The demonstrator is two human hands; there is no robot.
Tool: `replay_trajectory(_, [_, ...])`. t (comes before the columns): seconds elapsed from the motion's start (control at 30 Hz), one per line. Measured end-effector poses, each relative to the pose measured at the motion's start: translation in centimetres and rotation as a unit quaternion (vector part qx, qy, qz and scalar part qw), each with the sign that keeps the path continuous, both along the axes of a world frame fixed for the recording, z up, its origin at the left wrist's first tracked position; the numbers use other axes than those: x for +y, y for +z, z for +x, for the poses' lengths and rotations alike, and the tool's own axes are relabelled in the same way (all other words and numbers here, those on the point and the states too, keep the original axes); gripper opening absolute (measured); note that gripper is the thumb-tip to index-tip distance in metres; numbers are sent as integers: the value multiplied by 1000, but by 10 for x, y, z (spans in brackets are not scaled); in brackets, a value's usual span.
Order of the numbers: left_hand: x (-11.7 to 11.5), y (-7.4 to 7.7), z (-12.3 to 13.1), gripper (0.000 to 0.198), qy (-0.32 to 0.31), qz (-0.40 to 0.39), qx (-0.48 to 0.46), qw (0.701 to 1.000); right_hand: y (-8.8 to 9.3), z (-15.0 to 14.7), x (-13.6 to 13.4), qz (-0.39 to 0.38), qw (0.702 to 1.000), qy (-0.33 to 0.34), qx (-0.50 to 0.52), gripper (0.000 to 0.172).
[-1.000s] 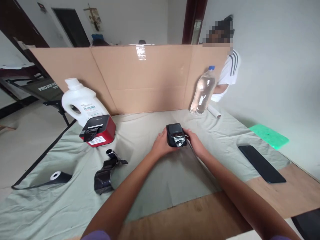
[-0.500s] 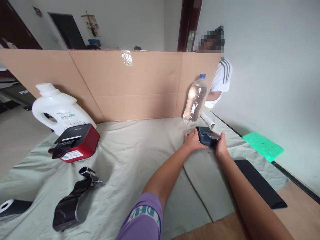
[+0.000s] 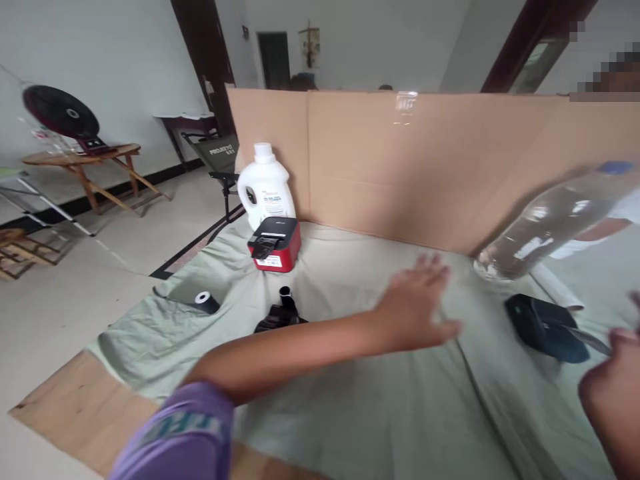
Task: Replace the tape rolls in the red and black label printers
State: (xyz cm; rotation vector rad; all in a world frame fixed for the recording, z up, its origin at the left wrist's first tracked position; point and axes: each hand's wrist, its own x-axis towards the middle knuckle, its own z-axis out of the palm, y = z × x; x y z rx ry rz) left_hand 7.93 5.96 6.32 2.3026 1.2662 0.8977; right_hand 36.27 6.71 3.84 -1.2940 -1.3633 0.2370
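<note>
My left hand [image 3: 417, 303] hovers over the green cloth [image 3: 350, 400] with its fingers stretched out and nothing in them. It is a little left of a small dark printer [image 3: 545, 327], which lies on the cloth by itself. My right hand [image 3: 613, 373] shows only partly at the right edge, blurred, close to the printer but not touching it; its fingers cannot be made out. A clear water bottle [image 3: 555, 227] stands just behind the printer.
A red and black printer [image 3: 275, 243] and a white jug [image 3: 264, 187] stand at the back left before a cardboard screen [image 3: 425, 167]. A black roll [image 3: 203, 301] and a crumpled black ribbon [image 3: 280, 317] lie on the cloth. A person sits behind the screen.
Both hands have let go of the small dark printer, which now rests near the bottle. My left hand has pulled back to the left, and my view has swung left.
</note>
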Motion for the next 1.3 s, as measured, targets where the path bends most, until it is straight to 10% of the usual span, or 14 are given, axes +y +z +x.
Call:
replay_trajectory(0.1, [-29,12,-145,75,193,3,-115,974,6,-100,10,3,991,117,-58,39])
replay_trajectory(0.23, [-20,-8,-274,59,437,-65,-383,812,-23,-241,57,-99,943,312,-52,47])
replay_trajectory(0.4, [9,-45,-302,50,455,-116,-496,731,-71,-392,92,-220,856,467,29,84])
replay_trajectory(0.57, [17,-56,-302,47,412,-124,-565,704,-93,-457,94,-194,834,511,76,103])
replay_trajectory(0.8, [3,-46,-280,48,300,-122,-560,762,-80,-427,82,-124,843,501,151,90])
replay_trajectory(1.0, [-35,-24,-173,58,181,-100,-462,862,-35,-303,40,-17,901,417,117,92])
replay_trajectory(1.17, [-66,-57,-80,67,87,-89,-416,901,-46,-190,-15,-49,950,306,40,86])
replay_trajectory(1.3, [-71,-88,-50,68,50,-115,-409,904,-63,-157,-42,-75,965,250,33,91])
